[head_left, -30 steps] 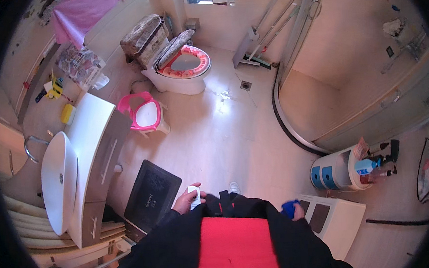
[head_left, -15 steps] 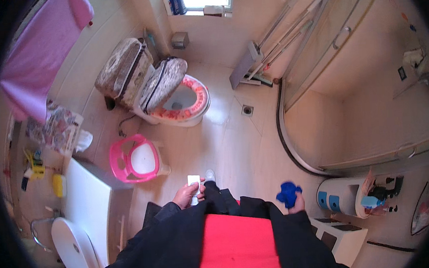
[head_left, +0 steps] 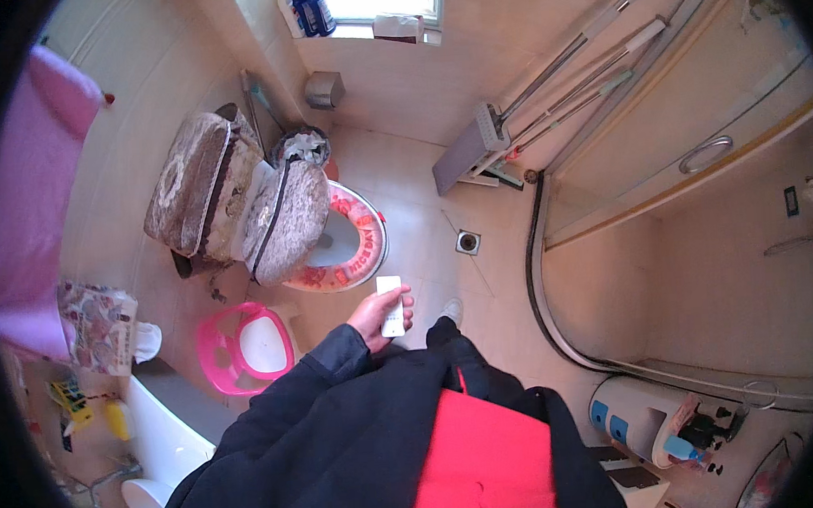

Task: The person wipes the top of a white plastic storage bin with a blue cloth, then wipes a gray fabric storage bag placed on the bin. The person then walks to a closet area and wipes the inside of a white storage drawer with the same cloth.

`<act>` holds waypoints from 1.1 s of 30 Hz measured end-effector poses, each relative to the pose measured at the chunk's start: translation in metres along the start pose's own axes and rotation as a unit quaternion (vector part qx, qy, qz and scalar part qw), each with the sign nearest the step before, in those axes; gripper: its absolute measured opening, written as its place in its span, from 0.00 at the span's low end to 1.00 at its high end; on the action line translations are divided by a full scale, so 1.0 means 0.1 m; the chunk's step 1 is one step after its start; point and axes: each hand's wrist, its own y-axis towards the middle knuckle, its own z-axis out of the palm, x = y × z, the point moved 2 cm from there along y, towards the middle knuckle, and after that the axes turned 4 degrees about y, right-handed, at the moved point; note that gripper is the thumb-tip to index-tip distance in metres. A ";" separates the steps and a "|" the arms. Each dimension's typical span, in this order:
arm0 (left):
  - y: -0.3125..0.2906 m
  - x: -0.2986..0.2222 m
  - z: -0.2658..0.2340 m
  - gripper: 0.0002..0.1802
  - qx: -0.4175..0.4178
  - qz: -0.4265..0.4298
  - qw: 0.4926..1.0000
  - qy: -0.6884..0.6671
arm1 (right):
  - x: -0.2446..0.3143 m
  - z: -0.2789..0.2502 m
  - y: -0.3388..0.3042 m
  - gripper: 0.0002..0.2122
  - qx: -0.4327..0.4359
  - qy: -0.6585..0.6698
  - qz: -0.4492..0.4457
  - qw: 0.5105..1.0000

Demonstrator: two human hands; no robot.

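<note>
My left hand (head_left: 370,322) is closed round a slim white remote control (head_left: 390,290), its thumb lying across the face. Small marks like buttons show below the thumb. Beyond that hand stands the toilet, its red patterned seat (head_left: 370,247) down and its furry grey-brown lid cover (head_left: 285,219) raised. A small pink child's chair (head_left: 210,356) with a white seat is to the left of the hand, apart from it. My right hand is out of the picture, and so is the blue cloth-like bundle it held earlier.
A bin (head_left: 306,146) stands behind the toilet. Mops and a grey flat bucket (head_left: 467,148) lean at the far wall. The curved shower sill (head_left: 536,293) runs along the right, with a white storage unit (head_left: 635,414) near it. A floor drain (head_left: 467,242) lies mid-floor.
My left hand has moved forward and slightly right with the remote control. The right hand and its blue bundle have left the picture. My view has shifted toward the toilet, and one foot appears farther forward.
</note>
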 end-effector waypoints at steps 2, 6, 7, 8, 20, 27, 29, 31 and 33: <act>0.21 -0.24 0.09 0.10 -0.026 0.032 0.999 -0.013 | 0.36 0.35 0.19 0.20 0.020 0.029 0.005 0.999; 0.57 -0.96 0.05 0.12 -0.065 0.109 0.989 -0.069 | 1.26 1.30 0.30 0.18 0.138 0.089 -0.091 0.982; 0.65 -1.15 0.02 0.13 -0.080 0.131 0.984 -0.095 | 1.44 1.51 0.28 0.18 0.117 0.077 -0.099 0.985; 0.73 -1.36 -0.01 0.14 -0.083 0.158 0.976 -0.128 | 1.59 1.71 0.26 0.18 0.098 0.066 -0.107 0.987; 2.18 -3.85 -1.33 0.09 -0.221 0.217 0.910 -0.274 | 2.13 3.71 0.56 0.24 0.067 -0.091 -0.075 0.991; 2.85 -4.62 -2.39 0.13 -0.358 0.227 0.861 -0.280 | 2.66 4.78 0.33 0.24 0.001 -0.164 -0.072 0.984; 2.96 -4.74 -2.66 0.15 -0.395 0.206 0.848 -0.287 | 2.73 4.96 0.30 0.25 -0.020 -0.186 -0.063 0.980; 3.08 -4.85 -2.90 0.13 -0.417 0.192 0.844 -0.277 | 2.79 5.09 0.28 0.25 -0.037 -0.206 -0.057 0.976; 3.17 -4.93 -3.10 0.13 -0.438 0.178 0.842 -0.259 | 2.84 5.19 0.23 0.25 -0.055 -0.223 -0.052 0.972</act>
